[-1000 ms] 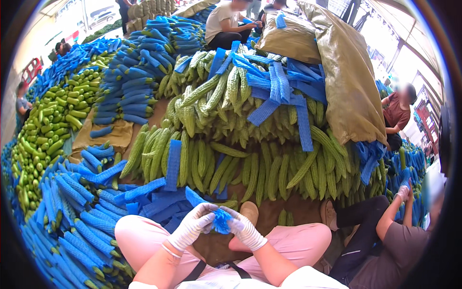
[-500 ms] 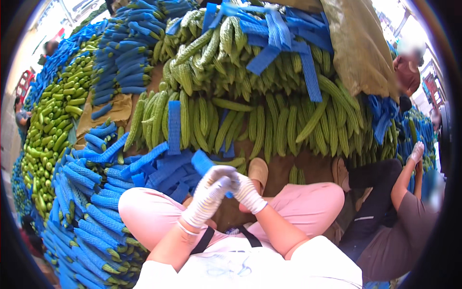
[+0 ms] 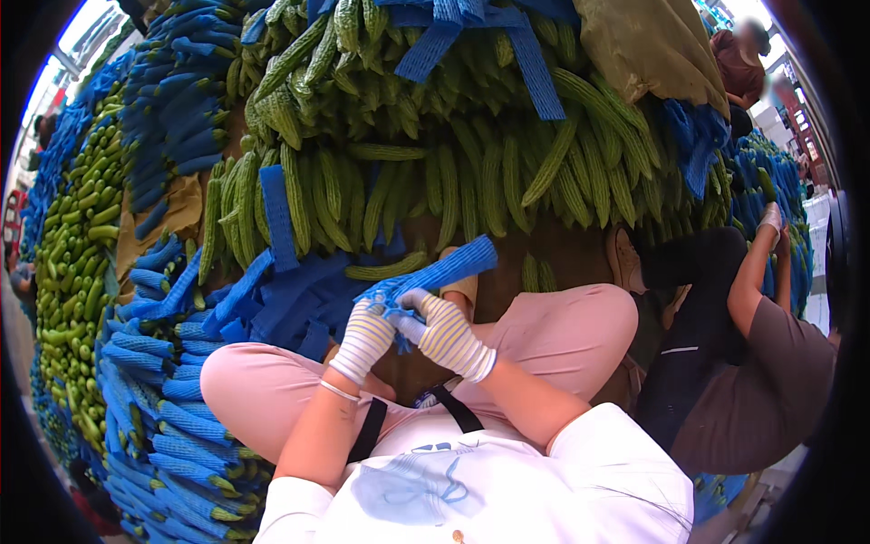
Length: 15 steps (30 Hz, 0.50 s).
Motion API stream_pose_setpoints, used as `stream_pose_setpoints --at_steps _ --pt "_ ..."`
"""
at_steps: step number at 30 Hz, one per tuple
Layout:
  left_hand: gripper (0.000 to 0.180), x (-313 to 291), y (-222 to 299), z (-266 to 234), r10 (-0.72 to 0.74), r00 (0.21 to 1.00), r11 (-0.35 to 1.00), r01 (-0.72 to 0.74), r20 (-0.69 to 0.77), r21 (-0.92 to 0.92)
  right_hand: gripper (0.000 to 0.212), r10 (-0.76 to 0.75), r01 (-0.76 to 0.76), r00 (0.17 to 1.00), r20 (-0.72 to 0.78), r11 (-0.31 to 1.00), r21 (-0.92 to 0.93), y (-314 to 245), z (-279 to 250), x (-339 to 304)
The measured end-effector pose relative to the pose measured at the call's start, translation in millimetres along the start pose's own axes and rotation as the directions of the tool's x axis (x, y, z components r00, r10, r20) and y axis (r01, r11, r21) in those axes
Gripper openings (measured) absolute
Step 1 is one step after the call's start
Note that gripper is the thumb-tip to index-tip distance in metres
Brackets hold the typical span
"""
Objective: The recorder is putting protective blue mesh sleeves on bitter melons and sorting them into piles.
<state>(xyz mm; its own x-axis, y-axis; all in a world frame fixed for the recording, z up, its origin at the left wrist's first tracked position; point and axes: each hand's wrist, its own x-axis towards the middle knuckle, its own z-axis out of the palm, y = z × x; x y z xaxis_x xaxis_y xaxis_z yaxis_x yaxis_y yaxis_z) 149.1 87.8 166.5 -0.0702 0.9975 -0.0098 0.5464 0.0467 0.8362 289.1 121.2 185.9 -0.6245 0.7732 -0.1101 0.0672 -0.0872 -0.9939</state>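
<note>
Blue netting (image 3: pixel 446 270): left hand (image 3: pixel 365 337) and right hand (image 3: pixel 446 335) grip it, angled inward.

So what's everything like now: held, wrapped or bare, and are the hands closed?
Blue net sleeve: held, near end bunched
Left hand: gloved, closed on the sleeve
Right hand: gloved, closed on the sleeve
Ridged gourds ahead: bare, piled
Gourds at left: wrapped, green ends showing
Smooth green vegetables: bare, heaped

A net sleeve (image 3: pixel 453 267) lies in the hands (image 3: pixel 364 340), with bare gourds (image 3: pixel 494 181) beyond, wrapped gourds (image 3: pixel 195 449) left and a co-worker (image 3: pixel 757 394) right.
</note>
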Motion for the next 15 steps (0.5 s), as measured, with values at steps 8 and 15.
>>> stream_pose_setpoints --at_steps 8,15 --pt "0.031 6.2 28.1 -16.6 0.257 0.912 0.966 -0.238 -0.32 0.098 0.014 -0.223 0.23 0.965 0.136 0.972 -0.042 -4.8 -8.6 0.5" --pt "0.034 14.9 10.6 -10.4 0.269 0.946 0.962 -0.275 -0.181 -0.003 0.016 -0.243 0.227 0.922 0.303 0.97 0.087 -27.9 11.3 -6.0"
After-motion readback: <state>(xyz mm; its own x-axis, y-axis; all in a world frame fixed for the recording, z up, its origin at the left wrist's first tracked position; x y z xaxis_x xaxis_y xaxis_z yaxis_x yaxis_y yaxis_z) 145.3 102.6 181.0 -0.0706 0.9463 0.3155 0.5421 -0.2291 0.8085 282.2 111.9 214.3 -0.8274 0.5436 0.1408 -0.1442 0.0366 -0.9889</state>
